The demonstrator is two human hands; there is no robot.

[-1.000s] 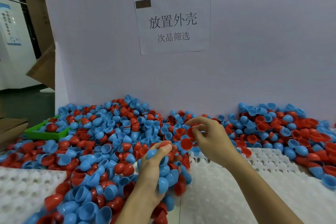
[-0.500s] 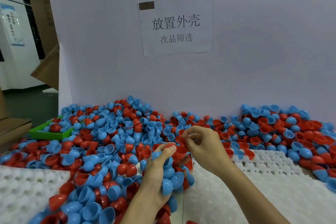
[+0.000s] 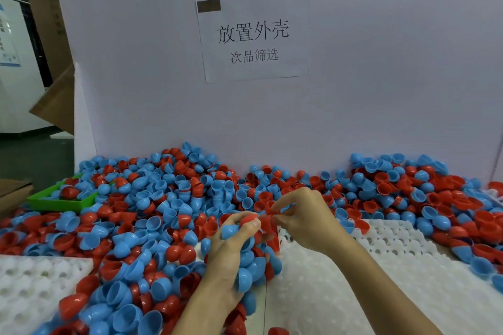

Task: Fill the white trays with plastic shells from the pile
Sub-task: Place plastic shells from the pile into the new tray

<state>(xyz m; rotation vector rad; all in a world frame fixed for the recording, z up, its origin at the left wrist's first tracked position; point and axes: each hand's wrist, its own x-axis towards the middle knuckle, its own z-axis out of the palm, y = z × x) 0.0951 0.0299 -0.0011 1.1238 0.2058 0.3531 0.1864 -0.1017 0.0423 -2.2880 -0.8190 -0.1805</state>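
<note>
Pinching one red plastic half-shell [image 3: 268,217] off the left hand's [image 3: 231,258] clutched stack, right hand [image 3: 304,221] should seat it in the white dimpled tray [image 3: 340,294] at 5 o'clock.

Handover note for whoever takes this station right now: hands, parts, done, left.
Left hand: grips a clutch of blue and red shells.
Right hand: pinches a red shell at the left hand's top.
Pile of shells spreads along the white board.
Right white tray and left white tray: visible pockets show no seated shells.
Done: handful gathered. Left: seat shells in both trays.
</note>
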